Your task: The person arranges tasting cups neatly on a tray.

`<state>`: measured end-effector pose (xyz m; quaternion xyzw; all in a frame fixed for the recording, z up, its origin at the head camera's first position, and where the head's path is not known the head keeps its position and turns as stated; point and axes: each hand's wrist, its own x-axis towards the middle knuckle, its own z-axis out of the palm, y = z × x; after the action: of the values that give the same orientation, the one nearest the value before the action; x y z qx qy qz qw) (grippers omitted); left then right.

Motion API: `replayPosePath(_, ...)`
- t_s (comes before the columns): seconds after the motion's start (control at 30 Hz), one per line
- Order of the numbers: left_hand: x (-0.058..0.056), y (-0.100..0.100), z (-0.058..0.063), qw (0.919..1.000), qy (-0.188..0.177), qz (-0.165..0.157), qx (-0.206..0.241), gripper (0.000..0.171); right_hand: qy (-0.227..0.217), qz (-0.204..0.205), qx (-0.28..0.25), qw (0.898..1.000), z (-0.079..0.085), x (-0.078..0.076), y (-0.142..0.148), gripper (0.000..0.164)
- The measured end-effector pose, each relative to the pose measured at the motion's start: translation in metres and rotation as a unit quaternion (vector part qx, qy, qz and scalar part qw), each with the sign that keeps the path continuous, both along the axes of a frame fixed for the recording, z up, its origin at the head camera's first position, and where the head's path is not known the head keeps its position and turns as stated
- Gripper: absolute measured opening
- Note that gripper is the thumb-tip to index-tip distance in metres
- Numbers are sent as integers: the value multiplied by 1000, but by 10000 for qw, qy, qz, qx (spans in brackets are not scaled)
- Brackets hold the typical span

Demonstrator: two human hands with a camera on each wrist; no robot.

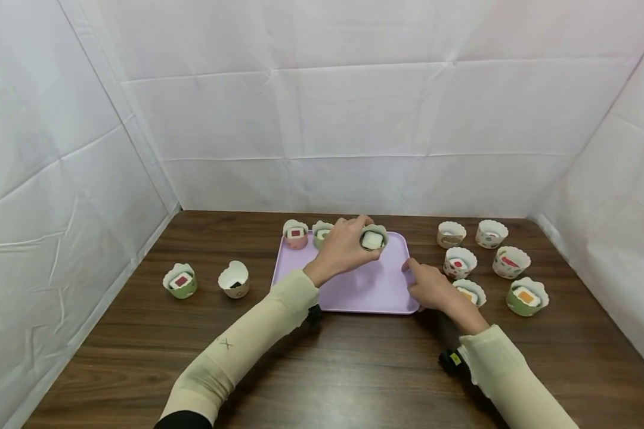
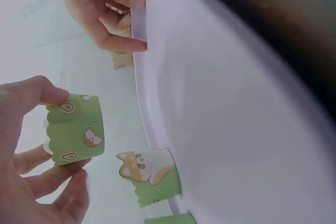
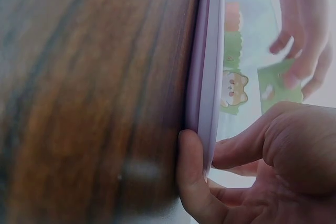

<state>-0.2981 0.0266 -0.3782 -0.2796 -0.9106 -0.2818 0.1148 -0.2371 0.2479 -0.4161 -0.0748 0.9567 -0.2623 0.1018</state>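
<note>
My left hand (image 1: 344, 249) holds a green paper baking cup (image 2: 77, 127) above the far part of a lilac tray (image 1: 362, 293), thumb on one side and fingers on the other. A white block (image 1: 372, 241) sits inside that cup. My right hand (image 1: 432, 289) pinches the tray's right edge, with a finger under the rim in the right wrist view. At the tray's far left corner stand a pink cup (image 1: 296, 241) and a green cup with a dog-like cutout (image 2: 152, 174); the left hand partly hides the latter in the head view.
Left of the tray stand a green cup (image 1: 185, 289) and a pale cup (image 1: 235, 280) with something dark inside. Several patterned cups, including a green one (image 1: 526, 305), are grouped to the right, close to my right hand. White cloth (image 1: 354, 119) hangs behind the wooden table (image 1: 354, 369).
</note>
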Motion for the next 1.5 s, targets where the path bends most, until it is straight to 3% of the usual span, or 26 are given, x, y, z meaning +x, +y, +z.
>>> replayPosePath(0.33,-21,26,11,9973,67,35,-733,51,3,43,-92,9999,-1,-1,2,47)
replayPosePath(0.67,-42,42,6,9898,-162,-34,-1413,59,42,86,-67,9999,0,-1,2,46)
replayPosePath(1.07,-52,54,-5,9795,-178,386,-1968,58,33,48,-11,10000,1,1,1,46)
replayPosePath(1.5,-56,62,-11,9757,-164,470,-2133,30,39,25,24,10000,0,-1,0,47)
